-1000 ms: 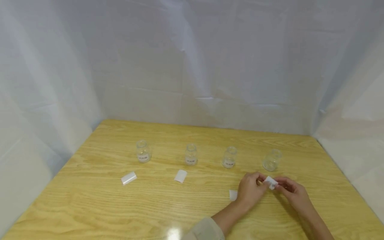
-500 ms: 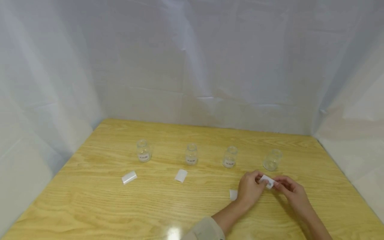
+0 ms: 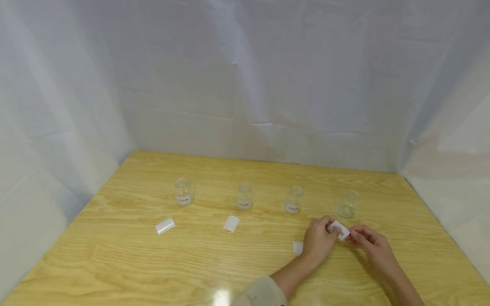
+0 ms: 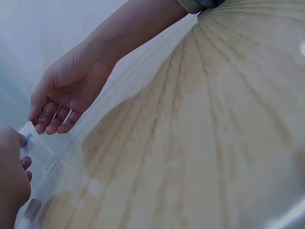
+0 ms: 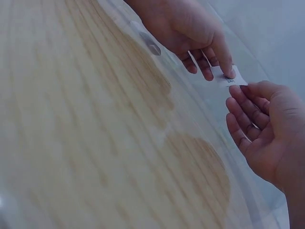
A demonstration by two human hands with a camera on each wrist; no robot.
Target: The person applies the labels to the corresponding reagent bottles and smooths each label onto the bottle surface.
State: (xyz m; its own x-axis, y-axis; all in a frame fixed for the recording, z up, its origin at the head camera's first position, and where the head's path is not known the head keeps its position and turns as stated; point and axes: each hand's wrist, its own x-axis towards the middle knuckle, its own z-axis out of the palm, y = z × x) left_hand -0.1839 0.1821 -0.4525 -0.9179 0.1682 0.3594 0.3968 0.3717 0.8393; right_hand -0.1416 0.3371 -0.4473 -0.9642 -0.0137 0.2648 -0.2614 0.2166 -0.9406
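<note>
A small white printed label [image 3: 343, 232] is held up between two bare hands, over the right part of the table. My left hand [image 3: 318, 241] pinches it, thumb across the print. At the label's right corner the thumb and forefinger of my right hand [image 3: 377, 247] pinch the edge, the other fingers loosely curled, as the right wrist view shows. Just beyond the hands stands a clear glass jar [image 3: 347, 205] with no label on it. Three more glass jars, one at the left [image 3: 183, 192], one in the middle [image 3: 244, 196] and another [image 3: 293, 199], carry printed white labels.
White paper pieces lie on the wooden table [image 3: 153, 263]: a glossy curled piece [image 3: 165, 225], a flat piece [image 3: 231, 223] and one piece [image 3: 297, 248] partly behind my left wrist. White sheeting [image 3: 191, 85] hangs around the back and sides.
The label has shifted slightly left and turned in the fingers, and more of its right part now shows. Both hands have stayed nearly in place; jars and paper pieces look unmoved.
</note>
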